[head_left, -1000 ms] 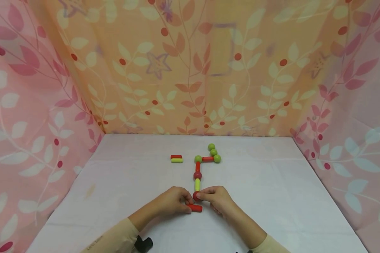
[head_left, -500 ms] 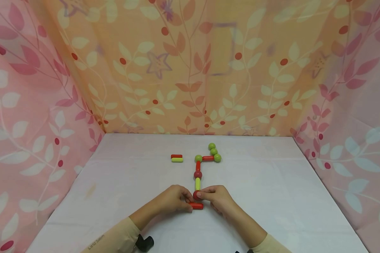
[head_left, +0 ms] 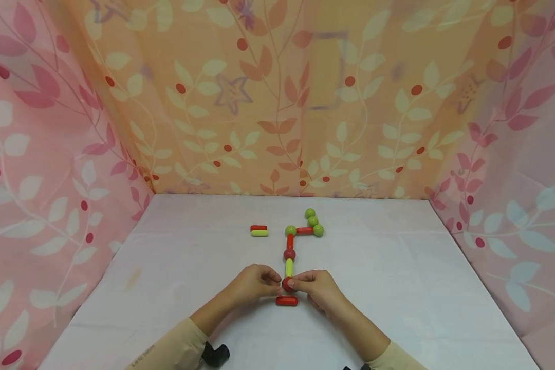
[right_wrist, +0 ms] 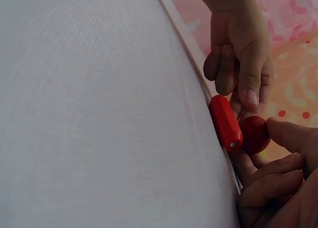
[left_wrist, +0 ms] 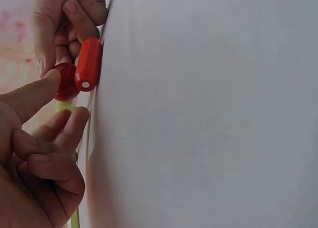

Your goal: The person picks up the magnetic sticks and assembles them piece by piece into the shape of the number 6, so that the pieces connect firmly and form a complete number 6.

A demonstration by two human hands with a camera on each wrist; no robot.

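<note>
My right hand (head_left: 322, 289) pinches a glossy red ball (head_left: 288, 284) between thumb and fingers, at the near end of a chain of balls and rods. My left hand (head_left: 255, 282) is beside that ball on its left, thumb and fingers apart; its thumb tip (left_wrist: 51, 75) overlaps the ball in the left wrist view. Just in front of the ball a red magnetic rod (head_left: 287, 301) lies crosswise, with a pale dot on its end. From the ball a yellow-green rod (head_left: 289, 267) runs away to a second red ball (head_left: 289, 254).
Farther back the chain continues through a red rod (head_left: 290, 241), a green ball (head_left: 290, 231), another red rod (head_left: 304, 231) and several green balls (head_left: 313, 221). Left of it lie a loose red rod (head_left: 258, 227) and yellow-green rod (head_left: 259, 234). Patterned curtains (head_left: 277, 103) enclose the white table (head_left: 388, 246).
My left hand has let go of the front red rod and moved slightly up beside the ball. That rod has shifted slightly toward the ball. The right hand keeps its pinch.
</note>
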